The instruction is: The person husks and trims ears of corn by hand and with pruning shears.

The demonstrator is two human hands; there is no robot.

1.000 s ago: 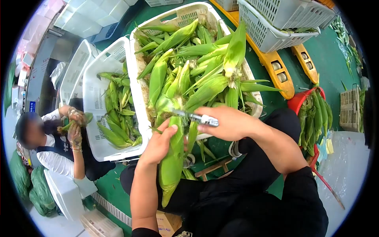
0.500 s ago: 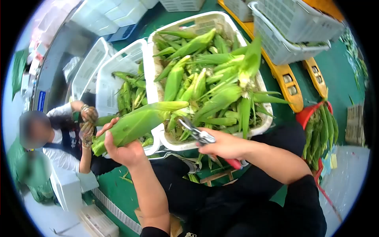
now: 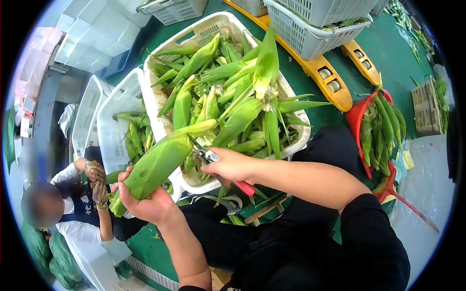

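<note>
Green floor [image 3: 391, 60] — left fingers [image 3: 129, 199] half-spread round corn [image 3: 158, 167] — right fingers [image 3: 213, 168] curled round shears [image 3: 210, 156].

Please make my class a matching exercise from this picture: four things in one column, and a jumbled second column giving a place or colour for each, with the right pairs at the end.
Things
1. ear of corn
2. shears
3. tub
4. pallet truck forks

Places and colours
A. mostly yellow, on the floor
B. in the camera wearer's right hand
C. red, with long green produce in it
D. in the camera wearer's left hand

Right pairs: 1-D, 2-B, 3-C, 4-A
</note>
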